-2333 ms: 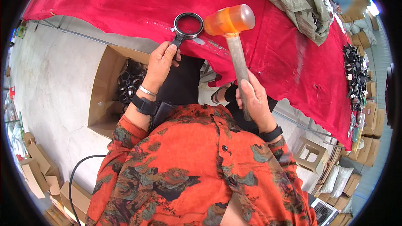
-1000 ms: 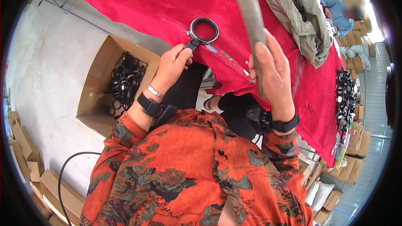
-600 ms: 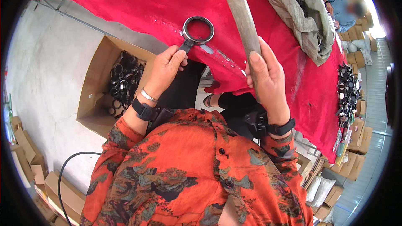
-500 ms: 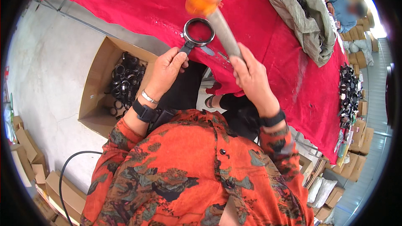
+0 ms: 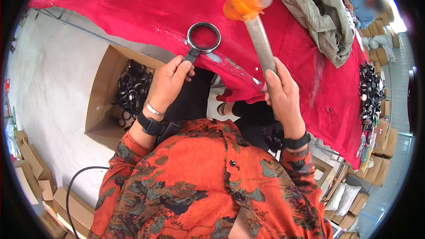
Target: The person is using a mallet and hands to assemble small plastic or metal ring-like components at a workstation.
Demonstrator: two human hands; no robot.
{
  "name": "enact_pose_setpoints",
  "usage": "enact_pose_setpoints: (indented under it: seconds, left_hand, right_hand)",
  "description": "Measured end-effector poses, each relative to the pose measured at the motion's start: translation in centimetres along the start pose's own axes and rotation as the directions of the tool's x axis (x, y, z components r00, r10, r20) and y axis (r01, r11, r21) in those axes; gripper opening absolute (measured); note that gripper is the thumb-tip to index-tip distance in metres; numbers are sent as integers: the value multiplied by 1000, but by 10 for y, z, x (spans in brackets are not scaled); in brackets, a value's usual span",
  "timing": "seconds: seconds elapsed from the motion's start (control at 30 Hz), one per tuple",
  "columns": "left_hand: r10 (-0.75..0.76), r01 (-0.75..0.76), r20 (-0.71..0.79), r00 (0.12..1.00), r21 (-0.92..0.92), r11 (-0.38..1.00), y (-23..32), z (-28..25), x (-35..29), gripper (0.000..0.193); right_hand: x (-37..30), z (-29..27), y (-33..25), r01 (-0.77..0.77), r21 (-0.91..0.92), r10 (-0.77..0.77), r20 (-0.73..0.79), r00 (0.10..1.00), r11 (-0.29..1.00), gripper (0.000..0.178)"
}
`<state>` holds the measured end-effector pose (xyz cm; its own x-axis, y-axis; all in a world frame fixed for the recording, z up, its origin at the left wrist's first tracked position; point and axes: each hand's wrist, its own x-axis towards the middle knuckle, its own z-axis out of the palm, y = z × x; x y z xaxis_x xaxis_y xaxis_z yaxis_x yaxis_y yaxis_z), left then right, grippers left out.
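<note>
My left hand (image 5: 167,83) is closed on the short black handle of a ring-shaped part (image 5: 192,55). Its round end, black with a silvery rim, points away from me over the edge of the red cloth (image 5: 146,0). Cloth shows through the ring; whether it is glazed I cannot tell. In my right hand (image 5: 284,99) is a mallet, gripped low on its grey handle (image 5: 259,40). The mallet's orange, translucent head (image 5: 243,2) is raised above the cloth, apart from the ring.
At my left, a cardboard box (image 5: 95,102) on the floor holds several black ring parts (image 5: 133,86). A grey-green sack (image 5: 305,26) lies on the cloth-covered table, with a pile of black parts (image 5: 369,95) at the right edge. Another person (image 5: 361,6) is at the far right.
The mallet has swung right, its head now farther from the ring, and my right hand has moved right and toward me. My left hand and the ring shifted slightly left.
</note>
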<state>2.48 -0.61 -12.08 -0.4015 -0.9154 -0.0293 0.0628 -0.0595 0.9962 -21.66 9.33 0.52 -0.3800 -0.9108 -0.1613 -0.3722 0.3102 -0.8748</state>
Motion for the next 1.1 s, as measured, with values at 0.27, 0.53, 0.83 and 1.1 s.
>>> enact_pose_setpoints:
  seconds: [0.27,0.53,0.83,1.1]
  left_hand:
    - [-4,5,41,999,-40,999,1,2,4,29]
    - [22,-18,60,998,-63,998,-4,1,5,29]
    - [14,-10,44,999,-84,996,-4,-4,4,29]
    - [-14,16,26,1000,-87,996,2,-2,4,27]
  right_hand:
    - [-2,-8,15,-36,-28,37,54,998,999,41]
    - [-47,-6,53,-38,136,20,134,991,990,45]
    - [-71,-10,64,179,26,-181,77,981,983,45]
    - [-66,-2,16,242,-101,-230,115,966,965,43]
